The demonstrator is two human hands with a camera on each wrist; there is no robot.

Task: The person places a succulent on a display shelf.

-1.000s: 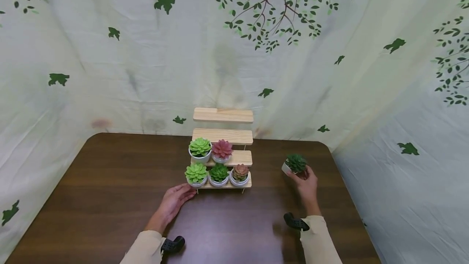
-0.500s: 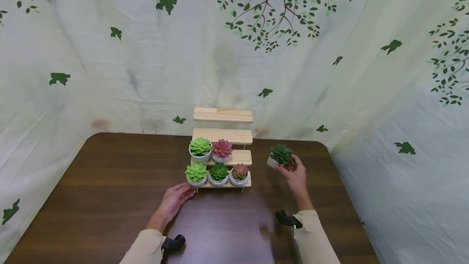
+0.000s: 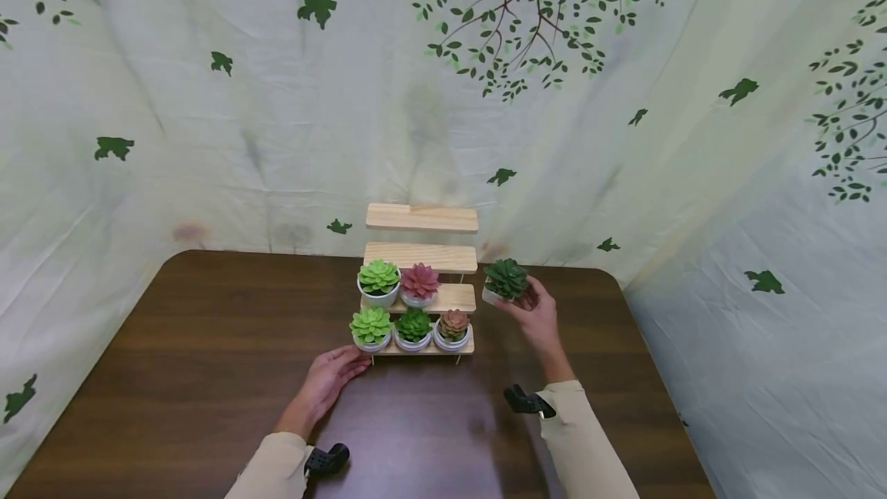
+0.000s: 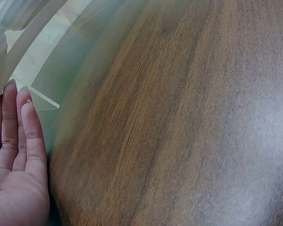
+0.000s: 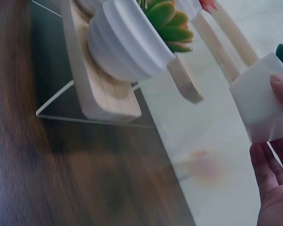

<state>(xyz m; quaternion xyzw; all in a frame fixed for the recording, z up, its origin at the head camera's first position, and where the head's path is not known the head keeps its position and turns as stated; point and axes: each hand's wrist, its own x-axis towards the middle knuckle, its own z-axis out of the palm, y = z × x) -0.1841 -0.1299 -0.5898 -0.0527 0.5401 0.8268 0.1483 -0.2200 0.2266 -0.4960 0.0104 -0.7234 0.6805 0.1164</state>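
My right hand grips a dark green potted succulent by its white pot, in the air just right of the stand. The right wrist view shows that angular white pot between thumb and fingers. With fingers straight, my left hand rests at the front left corner of the tiered wooden stand. On its lowest tier are a light green succulent, a green succulent and a brownish-pink succulent. One tier up sit another light green succulent and a red succulent.
The stand is on a dark wooden table, near its back edge. Its two upper tiers carry no pots. Behind hangs a pale curtain with leaf prints.
My right hand has carried the dark green potted succulent leftward and somewhat away from me, up to the stand's right side. The left hand has stayed in place.
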